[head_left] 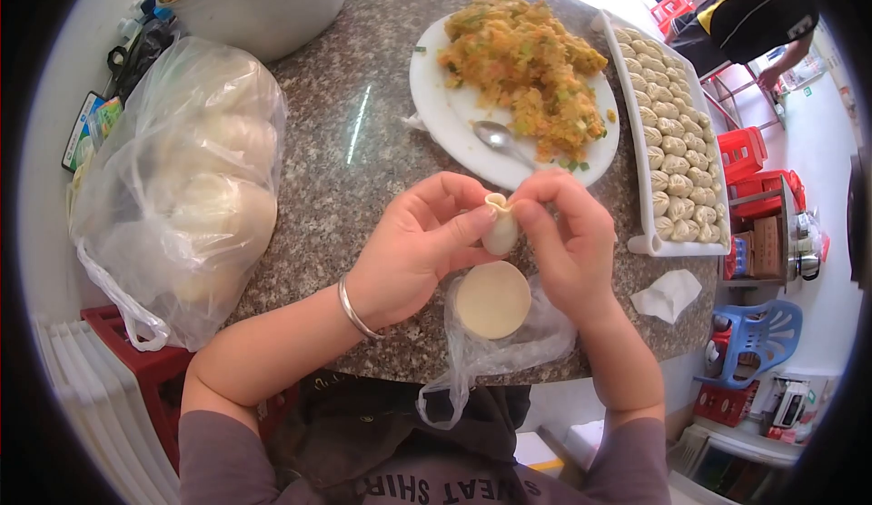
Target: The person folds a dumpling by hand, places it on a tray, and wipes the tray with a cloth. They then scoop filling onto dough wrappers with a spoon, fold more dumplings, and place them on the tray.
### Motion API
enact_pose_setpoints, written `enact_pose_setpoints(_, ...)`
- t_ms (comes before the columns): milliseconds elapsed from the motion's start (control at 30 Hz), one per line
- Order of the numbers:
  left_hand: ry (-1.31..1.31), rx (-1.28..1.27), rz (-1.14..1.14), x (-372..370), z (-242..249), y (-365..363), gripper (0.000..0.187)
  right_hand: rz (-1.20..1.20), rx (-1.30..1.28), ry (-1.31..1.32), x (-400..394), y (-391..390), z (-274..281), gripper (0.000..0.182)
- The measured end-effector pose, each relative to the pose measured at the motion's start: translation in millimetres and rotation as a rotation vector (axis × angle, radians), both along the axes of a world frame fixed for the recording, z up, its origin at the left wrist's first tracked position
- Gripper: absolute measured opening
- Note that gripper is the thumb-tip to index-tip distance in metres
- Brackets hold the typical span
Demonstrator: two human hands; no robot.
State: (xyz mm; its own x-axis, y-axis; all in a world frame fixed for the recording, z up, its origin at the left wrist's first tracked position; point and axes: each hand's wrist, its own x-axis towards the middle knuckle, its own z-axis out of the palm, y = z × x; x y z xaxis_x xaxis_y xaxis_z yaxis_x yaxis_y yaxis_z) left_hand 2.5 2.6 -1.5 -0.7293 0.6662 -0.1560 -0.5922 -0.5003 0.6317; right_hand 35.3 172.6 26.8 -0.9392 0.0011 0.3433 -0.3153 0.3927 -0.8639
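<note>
Between my two hands is a small dumpling [500, 233], its top edge gathered and partly pleated. My left hand [425, 232] cups it from the side, thumb and fingers closed on the dough. The thumb and forefinger of my right hand [568, 237] pinch the rim from the other side. Just below lies a round dough wrapper [492, 300], perhaps the top of a stack, on a clear plastic bag [522, 349]. Beyond my hands, a white plate [434, 87] bears a heap of orange-yellow filling [522, 60] with green bits, and a metal spoon [498, 136] rests in it.
At right stands a white tray [643, 178] of pleated dumplings in rows. A crumpled tissue [668, 295] lies near it. At left are a plastic bag of dough-like lumps [204, 169] and a large metal bowl [282, 14] of filling. Another person [758, 14] is at the far right.
</note>
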Motion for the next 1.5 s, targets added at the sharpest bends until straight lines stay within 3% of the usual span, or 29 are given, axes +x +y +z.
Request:
enact_pose_setpoints(200,0.058,-0.133,0.004,0.8,-0.5,-0.7,0.012,0.045,0.087,0.01,-1.3,1.1,1.2,0.007)
enact_pose_setpoints(500,0.141,-0.136,0.118,3.5,1.3,1.1,0.016,0.006,0.191,0.066,1.1,-1.9,1.8,0.008)
enact_pose_setpoints(567,0.178,-0.137,0.111,3.6,5.1,1.4,0.018,-0.021,0.071,0.019,1.7,-2.0,1.0,0.007)
enact_pose_setpoints(733,0.216,-0.152,0.011,1.5,6.6,0.2,0.024,-0.065,0.102,0.02,1.0,2.3,2.9,0.005)
enact_pose_setpoints(800,0.043,-0.079,0.004,1.7,6.3,2.6,0.027,-0.098,0.074,0.029,-1.1,8.7,2.6,0.004)
enact_pose_setpoints(867,0.008,-0.035,-0.067,-2.9,10.8,-1.5,0.03,-0.005,-0.129,-0.061,-4.4,17.2,4.2,0.008)
enact_pose_setpoints(1000,-0.079,0.033,-0.21,-6.3,12.5,-4.2,0.036,0.162,-0.231,-0.169,-5.1,26.6,14.5,0.01)
enact_pose_setpoints(1133,-0.096,0.037,-0.225,-6.3,12.5,-5.0,0.035,0.175,-0.267,-0.083,-6.7,29.0,3.0,0.01)
enact_pose_setpoints(1200,-0.105,-0.034,-0.174,-6.0,19.2,-5.4,0.033,0.062,-0.28,-0.144,-4.5,23.8,-0.3,0.015)
enact_pose_setpoints(1233,-0.076,-0.014,-0.224,-4.7,21.6,-2.6,0.033,0.034,-0.27,-0.157,-4.0,21.4,-0.4,0.02)
enact_pose_setpoints(1300,0.104,-0.136,0.048,4.0,19.6,-0.4,0.031,0.059,-0.249,-0.129,-1.7,12.3,5.3,0.033)
enact_pose_setpoints(1367,0.324,-0.073,0.123,7.4,14.1,4.8,0.03,0.16,-0.175,-0.118,1.9,6.6,9.6,0.043)
enact_pose_setpoints(1400,0.344,-0.047,0.092,10.2,16.6,5.7,0.03,0.198,-0.114,-0.149,3.7,8.9,12.0,0.047)
enact_pose_setpoints(1467,0.332,-0.228,0.046,15.4,26.3,0.7,0.029,0.212,-0.082,-0.141,-1.2,29.8,22.5,0.045)
enact_pose_setpoints(1500,0.341,-0.219,0.039,12.5,26.7,-0.8,0.029,0.08,-0.15,-0.149,-8.8,48.3,26.0,0.043)
